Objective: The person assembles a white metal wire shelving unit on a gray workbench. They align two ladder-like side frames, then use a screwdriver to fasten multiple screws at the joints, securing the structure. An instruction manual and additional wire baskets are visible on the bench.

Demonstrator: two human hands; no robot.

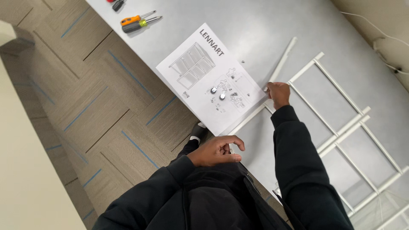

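1. Left hand point(217, 151): close to the body at the table edge, fingers loosely curled, holding nothing visible.
2. Instruction sheet point(211, 79): flat on the grey table point(264, 25), between the two hands, small metal fittings point(218, 93) resting on it.
3. Right hand point(277, 93): arm extended, fingers closed around the near end of a loose white rod point(284, 58).
4. Rod axis: runs up and away from the right hand, which is the nearer hand.
5. White metal frame point(341, 127): lies just right of the rod.
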